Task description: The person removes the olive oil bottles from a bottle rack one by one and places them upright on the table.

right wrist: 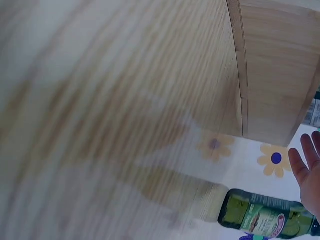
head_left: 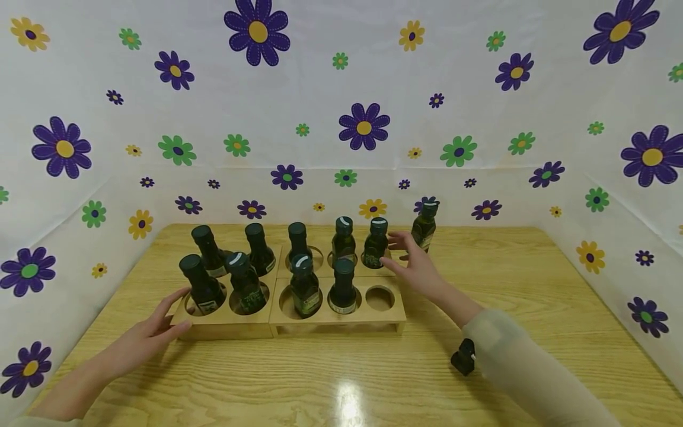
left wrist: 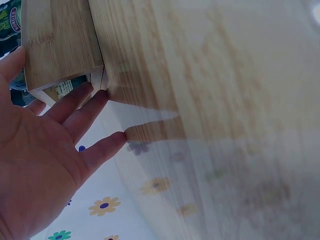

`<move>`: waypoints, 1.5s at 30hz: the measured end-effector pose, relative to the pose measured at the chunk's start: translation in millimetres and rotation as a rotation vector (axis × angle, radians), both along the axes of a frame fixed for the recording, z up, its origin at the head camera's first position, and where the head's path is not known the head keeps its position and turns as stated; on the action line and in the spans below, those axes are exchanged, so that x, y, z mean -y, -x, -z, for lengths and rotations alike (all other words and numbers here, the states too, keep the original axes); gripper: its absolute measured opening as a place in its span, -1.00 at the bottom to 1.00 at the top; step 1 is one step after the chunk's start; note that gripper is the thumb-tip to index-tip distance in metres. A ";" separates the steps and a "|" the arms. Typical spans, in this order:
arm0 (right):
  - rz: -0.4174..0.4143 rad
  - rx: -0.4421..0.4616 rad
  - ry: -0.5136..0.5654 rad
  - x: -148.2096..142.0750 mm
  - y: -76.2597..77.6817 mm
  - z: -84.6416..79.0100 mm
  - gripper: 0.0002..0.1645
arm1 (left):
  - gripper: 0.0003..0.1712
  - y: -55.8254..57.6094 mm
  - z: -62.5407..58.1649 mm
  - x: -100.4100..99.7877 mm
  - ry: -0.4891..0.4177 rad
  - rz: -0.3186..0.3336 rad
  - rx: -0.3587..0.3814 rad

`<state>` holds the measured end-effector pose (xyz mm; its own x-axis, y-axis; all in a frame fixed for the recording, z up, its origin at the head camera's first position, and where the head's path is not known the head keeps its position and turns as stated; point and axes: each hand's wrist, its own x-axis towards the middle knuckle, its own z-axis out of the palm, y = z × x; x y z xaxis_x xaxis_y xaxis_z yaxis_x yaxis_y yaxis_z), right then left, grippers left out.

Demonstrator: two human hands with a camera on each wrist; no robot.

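Note:
Dark green glass bottles stand in a wooden rack (head_left: pixel 336 329) with round holes. My left hand (head_left: pixel 141 344) is at the rack's left end. Its fingers are extended beside the rack's wooden end (left wrist: pixel 60 40) in the left wrist view. At the other end my right hand (head_left: pixel 418 270) reaches over the rack, thumb and fingers spread beside the back-right bottle (head_left: pixel 376 246). Those fingers (right wrist: pixel 298 167) look straight in the right wrist view. Just behind the right hand, a loose bottle (head_left: pixel 425 226) stands on the table, its green label facing the right wrist camera.
A round hole (head_left: pixel 380 298) shows in the rack's front-right corner. A small black object (head_left: pixel 463 357) lies on the wood-grain table (head_left: pixel 256 379) beside the right sleeve (head_left: pixel 528 367). White cloth (head_left: pixel 299 95) with printed flowers borders the table at the back and sides.

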<state>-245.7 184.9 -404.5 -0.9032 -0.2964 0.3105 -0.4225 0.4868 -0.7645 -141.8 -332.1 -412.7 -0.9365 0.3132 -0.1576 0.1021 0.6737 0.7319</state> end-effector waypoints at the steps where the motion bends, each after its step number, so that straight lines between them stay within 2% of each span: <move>1: 0.002 0.007 -0.008 2.1 0.8 0.1 -0.30 | -0.18 0.0 0.2 -0.1 -0.001 0.000 0.000; 8: -0.005 0.017 -0.034 13.2 8.2 2.6 -0.26 | -0.18 -0.2 1.5 -0.5 0.001 -0.003 0.006; 15: -0.003 -0.007 -0.039 16.5 11.6 5.2 -0.31 | -0.17 0.0 1.7 -0.3 0.000 -0.007 0.022; 31: 0.008 -0.074 -0.066 18.8 6.3 4.3 -0.33 | -0.16 -0.6 -0.8 -0.6 0.005 -0.008 0.028; 39: 0.072 -0.122 -0.054 17.4 3.1 -10.0 -0.28 | -0.16 -1.1 -0.4 -1.4 0.003 -0.015 0.029; 45: 0.076 -0.165 0.005 12.1 2.9 -24.2 -0.38 | -0.15 -1.7 -0.7 -2.2 0.014 -0.025 0.025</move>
